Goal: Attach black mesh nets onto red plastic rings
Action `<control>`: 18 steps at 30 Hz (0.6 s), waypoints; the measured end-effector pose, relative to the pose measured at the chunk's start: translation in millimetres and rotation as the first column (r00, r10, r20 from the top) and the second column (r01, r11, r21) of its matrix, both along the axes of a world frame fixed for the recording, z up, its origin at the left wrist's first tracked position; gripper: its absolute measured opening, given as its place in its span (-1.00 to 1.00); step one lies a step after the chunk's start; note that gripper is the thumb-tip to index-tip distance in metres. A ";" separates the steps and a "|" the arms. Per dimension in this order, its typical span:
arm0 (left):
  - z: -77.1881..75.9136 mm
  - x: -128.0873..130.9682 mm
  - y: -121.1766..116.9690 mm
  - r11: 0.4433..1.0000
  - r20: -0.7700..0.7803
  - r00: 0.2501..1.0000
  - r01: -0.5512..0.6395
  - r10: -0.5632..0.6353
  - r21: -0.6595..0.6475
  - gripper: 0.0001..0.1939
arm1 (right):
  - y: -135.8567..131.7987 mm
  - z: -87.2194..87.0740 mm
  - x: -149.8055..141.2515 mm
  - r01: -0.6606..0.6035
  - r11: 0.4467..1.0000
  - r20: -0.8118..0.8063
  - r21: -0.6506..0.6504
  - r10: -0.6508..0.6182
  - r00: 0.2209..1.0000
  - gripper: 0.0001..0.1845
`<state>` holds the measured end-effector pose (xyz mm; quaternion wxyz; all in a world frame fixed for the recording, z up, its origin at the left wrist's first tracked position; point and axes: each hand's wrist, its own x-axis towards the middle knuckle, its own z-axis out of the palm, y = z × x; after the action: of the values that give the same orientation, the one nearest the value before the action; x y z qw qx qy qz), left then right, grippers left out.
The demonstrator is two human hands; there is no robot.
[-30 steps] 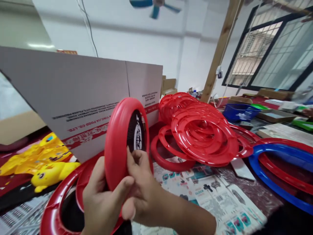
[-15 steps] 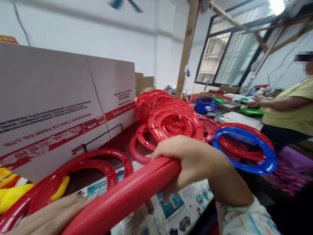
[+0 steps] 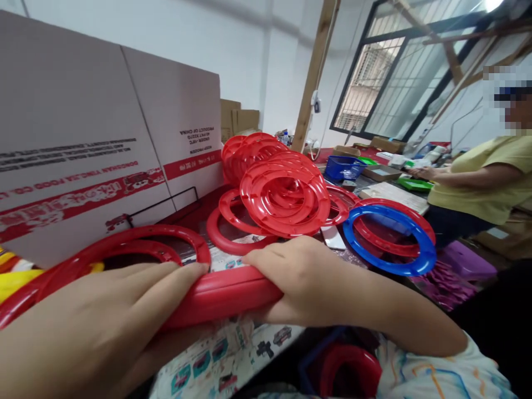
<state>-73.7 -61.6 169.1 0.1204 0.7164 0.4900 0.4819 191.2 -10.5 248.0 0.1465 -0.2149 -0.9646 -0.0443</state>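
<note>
Both of my hands grip one red plastic ring (image 3: pixel 233 292), seen nearly edge-on, with a thin seam along its rim. My left hand (image 3: pixel 112 316) wraps its left part, thumb lying along the top. On the right part, my right hand (image 3: pixel 286 277) is closed, its fingers mostly hidden beneath. Under the ring lies a printed sheet (image 3: pixel 216 354) with small product pictures. Just beyond my hands a heap of red ring halves (image 3: pixel 286 194) is piled up, hollow ribbed sides showing. More red rings (image 3: pixel 166 235) lie to the left, near a yellow piece (image 3: pixel 20 285).
A large white printed carton (image 3: pixel 83 127) walls off the left. On the right a blue ring (image 3: pixel 390 266) overlaps a red one. Behind stand a blue basket (image 3: pixel 343 168) and green trays (image 3: pixel 415 184). A person in a yellow shirt (image 3: pixel 477 172) works at the far right.
My left hand has come up and right along the ring, closer to my right hand. The held ring looks shorter and flatter in view. The camera has tilted down slightly.
</note>
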 end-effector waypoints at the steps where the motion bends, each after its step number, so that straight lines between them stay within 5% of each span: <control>1: 3.0 -3.5 0.6 0.999 -0.148 0.988 0.038 -0.034 0.025 -0.50 | -1.4 -0.8 -0.2 -0.022 0.998 -0.007 0.052 0.023 1.000 -0.65; 5: 11.0 -5.4 -3.5 0.971 -0.383 0.919 0.166 -0.088 0.175 -0.58 | -6.4 -2.0 -3.5 -0.119 0.980 -0.017 0.157 0.123 0.992 -0.72; 11: 15.6 -8.2 -15.0 0.935 -0.446 0.889 0.240 -0.105 0.259 -0.63 | -7.2 1.7 -8.3 -0.205 0.973 -0.041 0.104 0.210 0.977 -0.71; 15: 9.3 -22.6 -24.1 0.923 -0.536 0.844 0.205 0.002 0.327 -0.51 | -6.2 5.5 -3.7 -0.168 0.976 -0.009 -0.139 0.168 0.986 -0.59; 18: 6.4 -24.3 -33.2 0.932 -0.606 0.787 0.124 0.116 0.339 -0.53 | -8.4 3.6 -4.5 -0.205 0.978 0.026 -0.049 0.206 0.978 -0.50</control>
<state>-97.9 -94.8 175.5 -0.1790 0.8447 0.4036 0.3027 186.7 -18.9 251.6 0.1305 -0.1168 -0.9845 -0.0100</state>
